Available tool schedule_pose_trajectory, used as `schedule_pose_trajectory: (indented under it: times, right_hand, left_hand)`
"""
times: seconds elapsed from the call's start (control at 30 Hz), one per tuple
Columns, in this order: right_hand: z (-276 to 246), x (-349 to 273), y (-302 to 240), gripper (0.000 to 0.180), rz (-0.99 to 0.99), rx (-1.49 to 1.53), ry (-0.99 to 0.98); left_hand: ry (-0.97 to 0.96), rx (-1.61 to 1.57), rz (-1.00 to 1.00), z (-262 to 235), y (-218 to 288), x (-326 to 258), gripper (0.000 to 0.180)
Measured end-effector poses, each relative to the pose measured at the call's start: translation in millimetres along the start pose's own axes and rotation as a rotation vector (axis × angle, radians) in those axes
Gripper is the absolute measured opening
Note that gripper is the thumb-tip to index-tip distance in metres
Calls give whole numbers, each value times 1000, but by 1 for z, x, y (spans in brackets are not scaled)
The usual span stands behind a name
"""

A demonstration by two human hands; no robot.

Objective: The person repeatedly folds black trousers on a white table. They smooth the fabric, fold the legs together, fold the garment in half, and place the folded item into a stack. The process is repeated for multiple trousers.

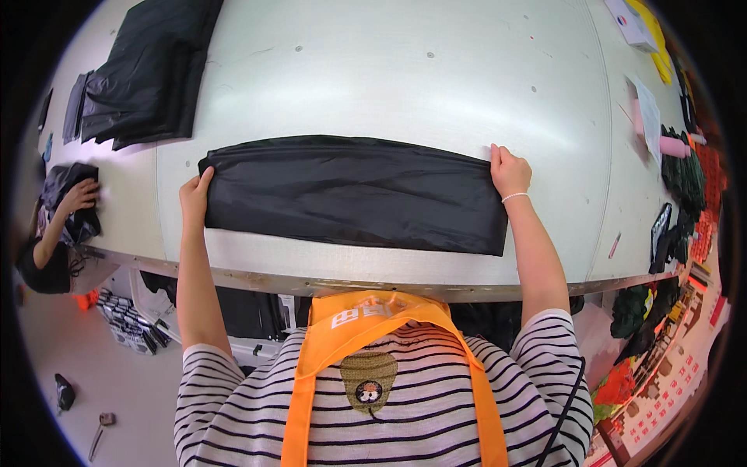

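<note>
A long strip of thin, shiny black folded material (354,194) lies crosswise on the pale table in front of me. Whether it is plastic or coated cloth, I cannot tell. At its left end, my left hand (196,196) is closed on the edge, with the thumb on top near the upper corner. My right hand (510,171) is closed round the upper right corner, its fingers curled over the edge. Shallow creases run along the strip between my hands.
A stack of folded black material (148,74) lies at the far left of the table (373,93). Further left, a co-worker's hand (80,194) rests on dark material. A pink roll (674,147), papers and dark bundles line the right edge. Boxes stand under the table.
</note>
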State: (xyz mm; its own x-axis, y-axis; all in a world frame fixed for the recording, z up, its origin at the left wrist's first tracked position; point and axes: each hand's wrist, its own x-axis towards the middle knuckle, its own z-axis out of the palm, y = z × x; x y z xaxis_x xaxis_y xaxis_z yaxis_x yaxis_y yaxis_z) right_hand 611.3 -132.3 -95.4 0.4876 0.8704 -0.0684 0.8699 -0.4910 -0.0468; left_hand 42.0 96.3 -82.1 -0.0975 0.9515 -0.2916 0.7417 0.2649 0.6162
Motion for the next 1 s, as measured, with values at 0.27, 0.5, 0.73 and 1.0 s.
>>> schedule_pose_trajectory:
  times: [0.27, 0.5, 0.73, 1.0]
  right_hand:
    - [-29, -89, -19, 63, -465, 219, 144]
    - [-16, -129, -30, 71, -540, 169, -60]
    - [-14, -80, -29, 39, -303, 291, -29]
    - [-80, -81, -25, 35, -179, 593, -756]
  left_hand:
    - [214, 656, 795, 20, 73, -83, 70]
    - [113, 921, 845, 40, 55, -49, 72]
    - [31, 397, 864, 135, 118, -167, 58]
    - [-42, 301, 851, 188, 119, -178, 48]
